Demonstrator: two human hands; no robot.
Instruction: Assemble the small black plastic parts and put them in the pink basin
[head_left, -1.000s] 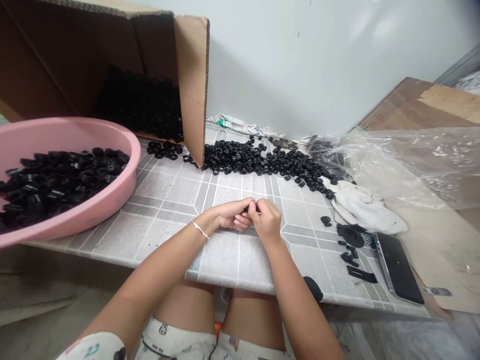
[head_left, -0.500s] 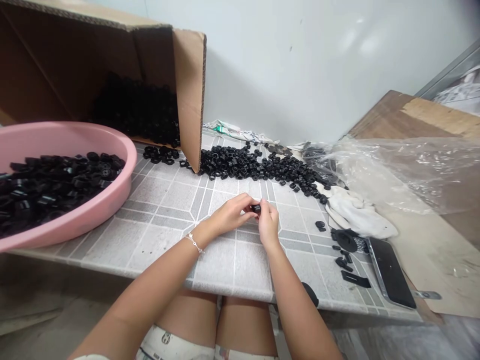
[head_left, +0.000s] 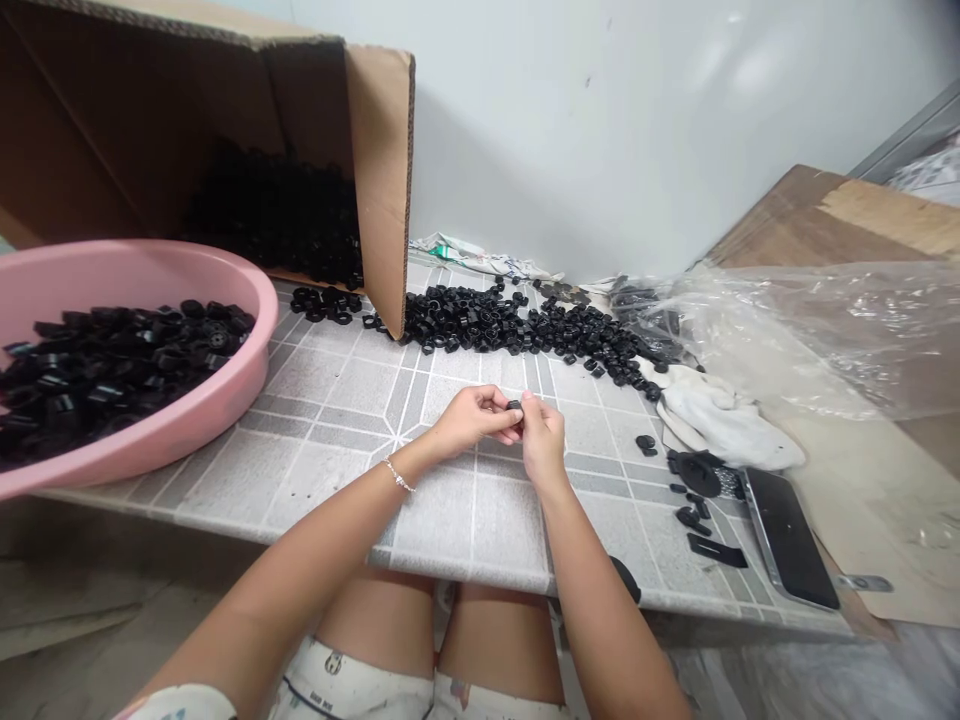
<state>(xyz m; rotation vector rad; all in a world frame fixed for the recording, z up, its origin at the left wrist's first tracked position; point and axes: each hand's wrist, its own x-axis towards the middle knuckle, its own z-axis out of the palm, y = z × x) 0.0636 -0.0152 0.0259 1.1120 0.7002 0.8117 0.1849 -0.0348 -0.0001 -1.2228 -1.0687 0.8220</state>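
Note:
Between the fingertips of both hands sits a small black plastic part (head_left: pixel 514 405), mostly covered by the fingers. My left hand (head_left: pixel 474 418) pinches it from the left, and my right hand (head_left: pixel 541 435) grips it from the right with the thumb on top. Both hands hover over the front middle of the table (head_left: pixel 442 520). Beyond them lies a long heap of black ring-like plastic parts (head_left: pixel 480 318). A pink basin (head_left: pixel 247 345) to the left holds many black parts.
A cardboard box (head_left: pixel 384 180) lies on its side at the back left, with black parts inside. On the right are a white glove-like cloth (head_left: pixel 724 420), a phone (head_left: pixel 787 540), a flat black strip (head_left: pixel 716 551), loose black pieces (head_left: pixel 694 520) and clear plastic sheeting (head_left: pixel 817 320).
The fingers have closed further over the black plastic part, so less of it shows. My right thumb has shifted onto it. The camera view has moved slightly.

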